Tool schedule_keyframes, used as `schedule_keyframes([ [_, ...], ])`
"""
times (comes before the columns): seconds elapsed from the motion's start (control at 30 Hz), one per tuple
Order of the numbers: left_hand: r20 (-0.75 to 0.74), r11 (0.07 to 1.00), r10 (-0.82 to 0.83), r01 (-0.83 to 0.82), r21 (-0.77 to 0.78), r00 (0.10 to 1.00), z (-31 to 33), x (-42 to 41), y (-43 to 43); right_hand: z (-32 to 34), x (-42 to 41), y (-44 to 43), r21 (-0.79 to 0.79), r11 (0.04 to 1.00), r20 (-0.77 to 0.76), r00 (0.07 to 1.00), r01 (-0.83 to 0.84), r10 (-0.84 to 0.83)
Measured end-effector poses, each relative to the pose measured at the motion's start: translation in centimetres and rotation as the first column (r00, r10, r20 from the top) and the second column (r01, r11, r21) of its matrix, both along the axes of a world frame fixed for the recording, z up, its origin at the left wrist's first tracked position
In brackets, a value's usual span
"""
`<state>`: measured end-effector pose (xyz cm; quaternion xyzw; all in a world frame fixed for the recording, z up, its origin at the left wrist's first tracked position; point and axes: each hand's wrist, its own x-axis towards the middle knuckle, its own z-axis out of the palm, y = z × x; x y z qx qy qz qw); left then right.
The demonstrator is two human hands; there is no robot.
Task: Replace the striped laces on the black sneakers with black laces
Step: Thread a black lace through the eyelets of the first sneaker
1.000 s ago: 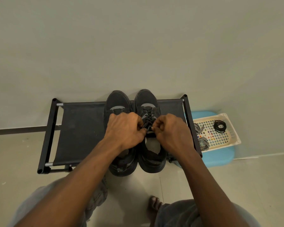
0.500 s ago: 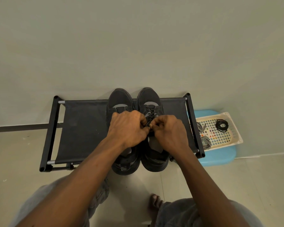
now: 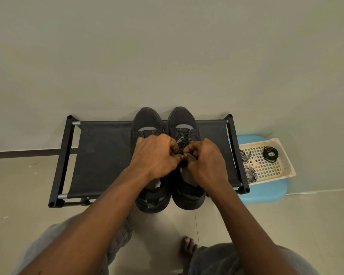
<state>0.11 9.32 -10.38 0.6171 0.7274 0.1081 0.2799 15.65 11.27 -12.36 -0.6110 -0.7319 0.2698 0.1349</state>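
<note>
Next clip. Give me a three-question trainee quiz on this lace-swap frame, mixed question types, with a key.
1. True or false: the striped laces lie in the cream basket.
2. The left hand and right hand pinch the black lace on which shoe? A: the left sneaker. B: the right sneaker. C: neither.
3. Fill in: a coiled black lace lies in the basket, which sits on a ___ stool.
Key: 1 true; 2 B; 3 blue.

Curled fingers hide the ends of the black lace
</note>
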Motion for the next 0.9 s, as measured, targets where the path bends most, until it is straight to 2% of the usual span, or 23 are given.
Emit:
schedule_keyframes([
  [0.1, 0.023, 1.000, 0.002, -0.002, -0.005, 1.000, -0.1, -0.2, 0.0, 0.3, -0.4, -0.6, 0.125, 0.992, 0.054, 0.998, 0.028, -0.035],
  [0.23, 0.026, 1.000, -0.005, 0.006, -0.019, 1.000, 0.0, -0.4, 0.2, 0.2, -0.6, -1.1, 0.315, 0.948, 0.163, 0.987, -0.039, -0.014],
  [0.33, 0.044, 0.999, -0.007, 0.009, -0.034, 0.999, 0.0, -0.3, 0.4, 0.1, -0.5, -1.5, 0.359, 0.933, 0.097, 0.995, -0.002, -0.035],
  [0.43, 0.047, 0.999, -0.007, 0.009, -0.036, 0.999, 0.0, -0.2, 0.5, 0.1, -0.3, -1.4, 0.270, 0.957, -0.016, 0.994, 0.107, -0.107],
  [0.67, 0.164, 0.996, -0.025, 0.038, -0.076, 0.986, -0.1, -1.2, 0.8, -0.2, -0.5, -1.3, 0.126, 0.986, -0.151, 0.984, 0.110, -0.091],
  [0.73, 0.197, 0.999, 0.000, 0.008, -0.042, 0.981, -0.3, -1.3, 0.9, -0.2, -0.4, -1.2, 0.098, 0.987, -0.188, 0.977, 0.124, -0.104],
  [0.9, 0.195, 0.998, 0.060, -0.065, 0.016, 0.979, -1.0, -0.8, 0.8, 0.0, -0.2, -1.1, 0.103, 0.988, -0.161, 0.983, 0.111, -0.093],
])
